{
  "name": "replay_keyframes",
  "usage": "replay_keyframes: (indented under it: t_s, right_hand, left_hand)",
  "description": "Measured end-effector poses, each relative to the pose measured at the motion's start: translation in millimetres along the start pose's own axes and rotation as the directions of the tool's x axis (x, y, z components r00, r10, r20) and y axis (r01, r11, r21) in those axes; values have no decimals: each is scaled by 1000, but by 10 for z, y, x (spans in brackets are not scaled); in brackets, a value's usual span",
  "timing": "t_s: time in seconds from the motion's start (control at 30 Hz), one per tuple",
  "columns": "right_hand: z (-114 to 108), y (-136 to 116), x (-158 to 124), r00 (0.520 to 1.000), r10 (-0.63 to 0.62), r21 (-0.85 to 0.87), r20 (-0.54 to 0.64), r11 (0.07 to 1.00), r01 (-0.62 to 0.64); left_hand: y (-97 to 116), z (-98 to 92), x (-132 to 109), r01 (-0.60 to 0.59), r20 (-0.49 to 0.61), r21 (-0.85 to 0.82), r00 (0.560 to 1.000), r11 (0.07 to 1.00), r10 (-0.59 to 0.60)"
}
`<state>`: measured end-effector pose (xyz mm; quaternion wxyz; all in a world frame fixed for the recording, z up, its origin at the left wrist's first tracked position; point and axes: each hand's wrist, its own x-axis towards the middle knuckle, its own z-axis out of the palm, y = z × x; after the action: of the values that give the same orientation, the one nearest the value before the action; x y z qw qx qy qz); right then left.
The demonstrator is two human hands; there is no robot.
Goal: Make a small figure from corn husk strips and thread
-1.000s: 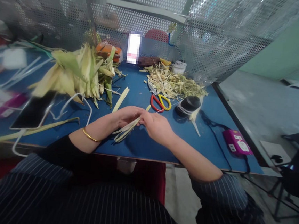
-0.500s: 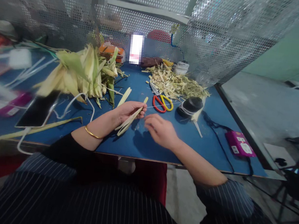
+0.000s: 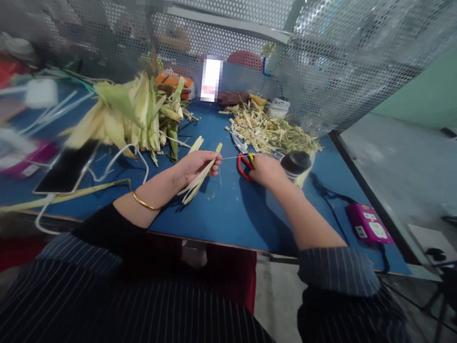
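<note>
Pinched in my left hand (image 3: 202, 165) is a bundle of pale corn husk strips (image 3: 197, 184), folded so the loose ends hang down toward me. A thin white thread (image 3: 232, 157) runs from the bundle to the right, and a short thread end dangles below the fingers. My right hand (image 3: 267, 170) is on the handles of the scissors (image 3: 244, 167), its fingers over the yellow loop; the red loop shows beside them. The blades still point away over the blue table. Behind my right wrist stands a dark thread spool (image 3: 295, 162), partly hidden.
A large pile of corn husks (image 3: 133, 112) is at the left, with shredded husk scraps (image 3: 272, 131) at the back right. A phone (image 3: 68, 167) with a white cable lies at left. One purple box (image 3: 369, 223) sits near the right edge. A perforated screen (image 3: 233, 30) stands behind.
My right hand has moved away from the husk bundle, right and forward, onto the scissors' handles. My left hand keeps its pinch on the strips. The view has shifted slightly.
</note>
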<state>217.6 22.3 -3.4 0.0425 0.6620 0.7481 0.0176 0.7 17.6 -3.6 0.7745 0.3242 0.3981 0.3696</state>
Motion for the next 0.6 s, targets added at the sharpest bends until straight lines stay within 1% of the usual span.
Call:
replay_keyframes:
  t_s: [0.13, 0.2, 0.27, 0.3, 0.33, 0.4, 0.47, 0.6]
  right_hand:
    - [-55, 170, -339, 996, -46, 22, 71, 999, 45]
    - [-72, 272, -555, 993, -13, 128, 116, 992, -2]
    - [-91, 374, -764, 977, 57, 300, 205, 947, -118]
    - [-103, 422, -862, 961, 81, 421, 265, 887, -191]
    - [-115, 466, -954, 940, 55, 562, 337, 789, -247]
    - [-141, 541, -1114, 911, -51, 779, 409, 539, -319]
    - [-160, 592, -1233, 904, -112, 869, 413, 346, -354]
    - [-145, 613, -1333, 914, -153, 927, 376, 55, -372]
  left_hand:
    - [-18, -28, 21, -22, 54, -8, 998, 1000, 23]
    - [-17, -19, 13, -27, 56, -3, 998, 1000, 27]
    - [-8, -1, 1, -23, 20, -11, 1000, 1000, 23]
    - [-2, 8, -4, -20, 1, -16, 1000, 1000, 20]
    - [5, 16, -8, -18, -14, -19, 1000, 1000, 18]
    - [18, 27, -16, -21, -21, -17, 1000, 1000, 20]
    - [28, 34, -28, -24, -20, -8, 1000, 1000, 24]
    - [26, 41, -45, -17, -30, 7, 999, 1000, 18]
